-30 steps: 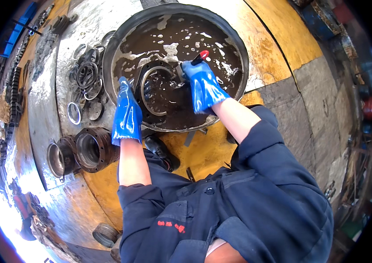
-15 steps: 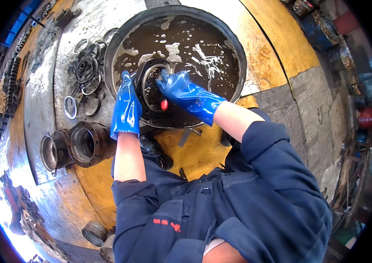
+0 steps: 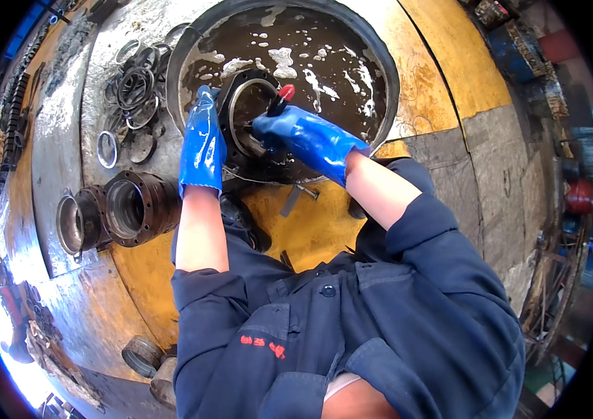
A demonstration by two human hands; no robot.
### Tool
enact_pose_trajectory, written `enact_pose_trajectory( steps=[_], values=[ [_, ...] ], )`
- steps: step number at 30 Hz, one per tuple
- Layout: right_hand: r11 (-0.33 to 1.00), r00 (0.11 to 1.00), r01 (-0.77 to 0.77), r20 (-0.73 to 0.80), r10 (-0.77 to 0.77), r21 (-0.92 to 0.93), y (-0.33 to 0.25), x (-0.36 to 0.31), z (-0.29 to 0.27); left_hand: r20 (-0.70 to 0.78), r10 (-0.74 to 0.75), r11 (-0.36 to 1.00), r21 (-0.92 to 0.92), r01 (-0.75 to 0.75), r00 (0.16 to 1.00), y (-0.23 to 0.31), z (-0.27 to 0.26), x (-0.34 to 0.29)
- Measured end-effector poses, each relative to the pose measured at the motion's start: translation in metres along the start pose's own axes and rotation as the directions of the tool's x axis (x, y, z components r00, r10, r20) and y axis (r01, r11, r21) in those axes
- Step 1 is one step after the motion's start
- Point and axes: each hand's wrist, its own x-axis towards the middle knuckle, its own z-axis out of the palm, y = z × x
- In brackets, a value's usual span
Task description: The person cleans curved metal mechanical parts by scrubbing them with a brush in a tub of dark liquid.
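Note:
A dark flanged metal cylinder (image 3: 232,150) with a bright inner rim stands tilted in a round tub (image 3: 387,77) of murky brown liquid. My left hand (image 3: 203,136), in a long blue rubber glove, holds the cylinder's left outer edge. In the same kind of glove, my right hand (image 3: 279,130) is closed round a tool with a red-and-black handle (image 3: 284,95). The handle's red end sticks up above the fist. The tool's working end points down into the cylinder's bore and is mostly hidden, so its kind cannot be made out.
Left of the tub lie several metal rings (image 3: 136,87). Two flanged cylinders (image 3: 132,208) rest nearer me on the left. Below the tub's near rim lies a small metal tool (image 3: 296,197). My shoe (image 3: 251,223) is close to the tub. More ring parts (image 3: 144,355) sit at lower left.
My right hand has turned over and moved lower in the bore; the handle's red end, earlier pointing down, now points up. My left hand keeps its place on the cylinder. The view has shifted slightly.

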Motion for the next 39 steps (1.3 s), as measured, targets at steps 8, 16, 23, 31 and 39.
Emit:
enact_pose_trajectory(
  steps=[8, 16, 23, 31, 39],
  values=[
    [0.255, 0.907, -0.009, -0.099, 0.409, 0.967, 0.009, 0.064, -0.004, 0.09, 0.002, 1.0, -0.01, -0.001, 0.996, 0.001, 0.002, -0.001],
    [0.944, 0.993, 0.014, -0.108, -0.052, -0.329, 0.017, 0.006, 0.0, 0.091, 0.203, 0.885, 0.409, -0.223, 0.975, 0.004, 0.0, -0.003],
    [0.696, 0.937, 0.034, -0.219, -0.271, -0.717, 0.048, 0.014, -0.029, 0.272, -0.176, 0.959, -0.169, 0.227, 0.946, 0.014, 0.023, 0.011],
    [0.697, 0.858, 0.504, -0.391, -0.334, 0.51, 0.027, 0.019, -0.093, 0.161, -0.292, 0.935, -0.158, 0.317, 0.943, 0.023, 0.047, 0.003],
    [0.79, 0.694, 0.613, -0.46, -0.554, -0.025, 0.041, 0.04, -0.092, 0.125, -0.309, 0.941, -0.103, 0.322, 0.943, 0.021, 0.056, -0.012]
  ],
)
